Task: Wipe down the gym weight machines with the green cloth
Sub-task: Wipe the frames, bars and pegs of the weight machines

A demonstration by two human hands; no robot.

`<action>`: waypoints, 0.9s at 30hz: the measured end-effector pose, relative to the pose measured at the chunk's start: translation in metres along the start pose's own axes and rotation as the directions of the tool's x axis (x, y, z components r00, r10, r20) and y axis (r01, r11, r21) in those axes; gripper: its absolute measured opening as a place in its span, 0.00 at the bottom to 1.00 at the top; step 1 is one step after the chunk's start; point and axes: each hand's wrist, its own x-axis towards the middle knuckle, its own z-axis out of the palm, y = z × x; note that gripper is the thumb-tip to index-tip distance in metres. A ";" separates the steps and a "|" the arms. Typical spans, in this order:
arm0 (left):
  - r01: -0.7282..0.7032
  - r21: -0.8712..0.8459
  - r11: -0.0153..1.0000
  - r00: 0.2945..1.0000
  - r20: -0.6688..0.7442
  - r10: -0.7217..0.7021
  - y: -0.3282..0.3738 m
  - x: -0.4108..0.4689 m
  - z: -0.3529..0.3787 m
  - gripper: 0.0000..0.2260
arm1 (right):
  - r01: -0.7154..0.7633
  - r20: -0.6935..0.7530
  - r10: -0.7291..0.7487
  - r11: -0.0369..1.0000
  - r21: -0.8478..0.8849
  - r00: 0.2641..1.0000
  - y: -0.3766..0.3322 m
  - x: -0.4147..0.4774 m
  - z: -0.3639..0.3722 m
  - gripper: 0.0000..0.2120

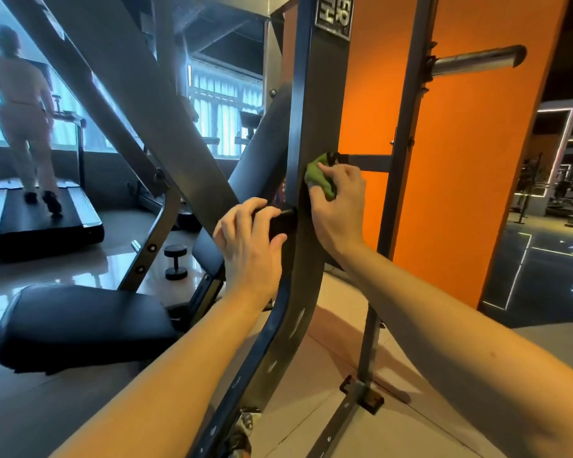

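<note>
We find the green cloth bunched against the front face of the weight machine's curved upright frame, roughly halfway up its visible length. The right hand holds it. The grip is closed, with the fingers curled over the cloth and pressing it onto the metal. The cloth shows at the upper left of the grip, between the fingertips and the frame, while the palm and wrist lie below and to the right of it. The left hand is also closed in a grip, its fingers wrapped round a black handle that projects from the frame's left edge, just below and left of the cloth. The two hands are near one another but do not touch, as the frame stands between them. To the lower left we note a black padded seat, and a dumbbell stands on the floor beyond it. At far left a person is on a treadmill. Behind the frame stands an orange wall, with a steel peg jutting from a slim post.
</note>
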 end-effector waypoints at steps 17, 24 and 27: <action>0.527 -0.257 0.810 0.834 0.338 -0.436 -0.011 -0.123 0.020 0.14 | -0.219 0.125 0.219 0.976 -0.012 0.968 0.033 -0.088 -0.005 0.18; 0.508 -0.116 0.853 0.759 0.529 -0.380 -0.049 -0.148 0.010 0.09 | -0.133 0.041 0.136 0.989 -0.056 0.990 0.059 -0.143 0.011 0.09; 0.477 -0.139 0.868 0.775 0.533 -0.340 -0.053 -0.151 0.007 0.10 | -0.275 0.086 0.276 0.961 -0.025 0.957 0.068 -0.207 0.018 0.13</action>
